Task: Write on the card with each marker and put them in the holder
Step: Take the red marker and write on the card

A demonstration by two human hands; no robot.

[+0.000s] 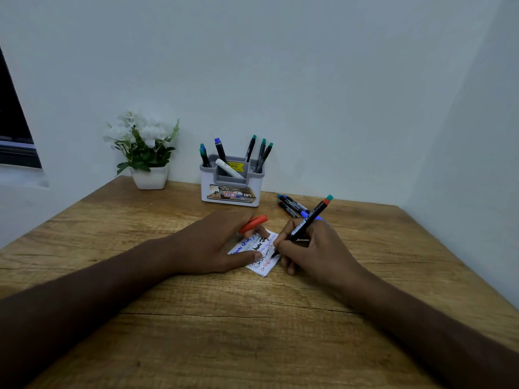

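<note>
Head view: right hand point(309, 248) grips marker point(306, 224), tip on card point(265, 252) at table point(252, 332) centre. Left hand point(216, 242) pins card, fingers clamping red cap point(253, 223).

The light is dim, soft and cool, leaving only faint shadows on the desk point(196, 318). No glare shows. Wide-angle distortion bends the desk's edges and the walls, and both forearms below the hands look dark and slightly blurred.

My two forearms are bare to the frame edge, no sleeves in view. Left hand point(213, 242) and right hand point(314, 248): bare, short fingernails.
</note>
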